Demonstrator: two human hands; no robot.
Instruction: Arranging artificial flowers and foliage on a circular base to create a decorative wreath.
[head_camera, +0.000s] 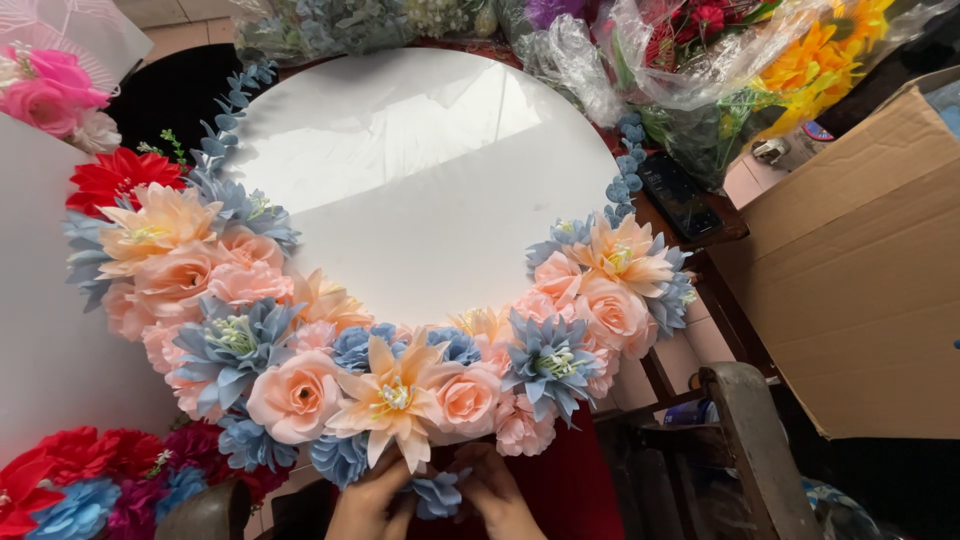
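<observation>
A small blue flower (437, 494) sits at the round white board's (420, 170) near bottom edge, pinched between both hands. The left hand (368, 500) and right hand (497, 490) grasp it from either side, equally near. The peach-and-blue garland (330, 370) crowds just above; a cardboard box (860, 270) stands well apart right.

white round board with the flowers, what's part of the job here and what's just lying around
In hand: white round board, its flower border, small blue flower, left hand, right hand.
Lying about: cardboard box, wrapped flower bunches, dark phone.
</observation>
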